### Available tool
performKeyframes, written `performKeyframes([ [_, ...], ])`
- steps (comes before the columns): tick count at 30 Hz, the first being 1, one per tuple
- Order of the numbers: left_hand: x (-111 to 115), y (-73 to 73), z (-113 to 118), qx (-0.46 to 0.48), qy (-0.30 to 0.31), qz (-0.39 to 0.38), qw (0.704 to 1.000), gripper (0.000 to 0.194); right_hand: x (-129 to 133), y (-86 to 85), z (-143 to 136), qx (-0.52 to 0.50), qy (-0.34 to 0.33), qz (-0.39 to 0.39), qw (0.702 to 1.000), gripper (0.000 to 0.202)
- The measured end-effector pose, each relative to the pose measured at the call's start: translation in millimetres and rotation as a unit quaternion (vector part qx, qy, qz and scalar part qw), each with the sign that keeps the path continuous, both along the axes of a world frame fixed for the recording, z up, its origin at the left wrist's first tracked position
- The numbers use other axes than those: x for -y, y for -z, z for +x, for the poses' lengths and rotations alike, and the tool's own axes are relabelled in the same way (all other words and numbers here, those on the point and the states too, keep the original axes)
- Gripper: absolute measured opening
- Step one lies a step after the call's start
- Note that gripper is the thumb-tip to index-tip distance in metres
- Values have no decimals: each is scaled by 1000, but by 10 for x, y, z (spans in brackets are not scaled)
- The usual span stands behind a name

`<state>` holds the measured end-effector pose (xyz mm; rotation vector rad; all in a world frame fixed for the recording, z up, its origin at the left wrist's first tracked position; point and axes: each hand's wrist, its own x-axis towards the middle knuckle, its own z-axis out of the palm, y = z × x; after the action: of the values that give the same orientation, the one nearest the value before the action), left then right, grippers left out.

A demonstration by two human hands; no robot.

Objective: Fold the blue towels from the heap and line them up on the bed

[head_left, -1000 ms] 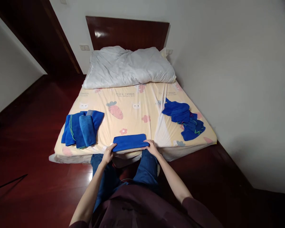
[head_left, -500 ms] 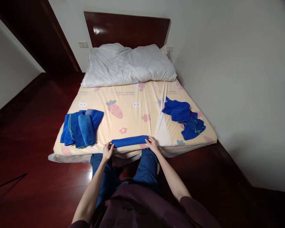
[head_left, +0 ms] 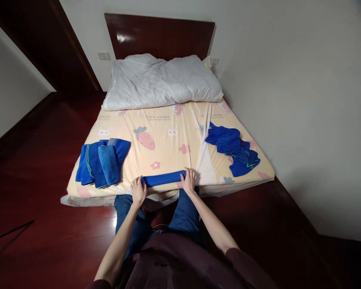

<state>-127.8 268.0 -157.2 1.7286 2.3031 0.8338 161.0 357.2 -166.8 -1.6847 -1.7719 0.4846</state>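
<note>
A blue towel (head_left: 164, 178), folded into a long narrow strip, lies along the front edge of the bed. My left hand (head_left: 138, 191) is at its left end, fingers curled over the end. At the right end, my right hand (head_left: 188, 180) grips it the same way, thumb on the near side. Several folded blue towels (head_left: 104, 164) overlap in a pile to the left of my hands. A loose, crumpled heap of blue towels (head_left: 233, 148) with some green edging rests on the right side of the bed.
The bed (head_left: 168, 148) has a pale yellow sheet with carrot and rabbit prints. A bunched white quilt (head_left: 165, 82) lies below the dark wooden headboard (head_left: 162, 36). A white wall (head_left: 303, 112) runs along the right. A thin black stand (head_left: 12, 232) is on the floor at left.
Both hands have turned so their backs face up more, with fingers now curled over the towel's ends. The strip stays in about the same place; the piles have not moved.
</note>
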Motion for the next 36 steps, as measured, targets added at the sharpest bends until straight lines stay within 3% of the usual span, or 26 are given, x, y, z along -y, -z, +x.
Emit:
performKeyframes([
  [3,-5,-84,295,-80,134,33,987,52,161,-166,-390,99,-144,52,983,49],
  [5,-25,-75,469,-111,207,21,972,54,241,-188,-619,125,-249,63,958,49],
  [8,-63,22,594,-131,219,-7,967,55,276,-112,-777,139,-313,56,938,52],
  [13,-139,150,506,-101,208,-21,973,57,132,17,-565,148,-325,40,933,53],
  [18,-193,44,419,14,175,-20,984,58,-57,12,-238,91,-300,-3,950,47],
  [21,-44,-80,420,97,150,-5,984,51,-181,-31,-82,49,-295,-38,953,44],
  [24,245,-153,462,210,66,21,975,43,-343,-118,92,51,-280,-72,956,45],
  [26,406,-150,501,364,-40,2,931,35,-462,-186,216,75,-276,-112,952,48],
  [28,460,-120,526,519,-142,-33,842,27,-568,-246,316,98,-284,-153,942,51],
  [30,396,-83,521,607,-199,-49,768,22,-645,-289,363,116,-293,-176,933,51],
  [36,17,-39,378,662,-266,-28,700,24,-725,-309,243,163,-294,-187,923,47],
])
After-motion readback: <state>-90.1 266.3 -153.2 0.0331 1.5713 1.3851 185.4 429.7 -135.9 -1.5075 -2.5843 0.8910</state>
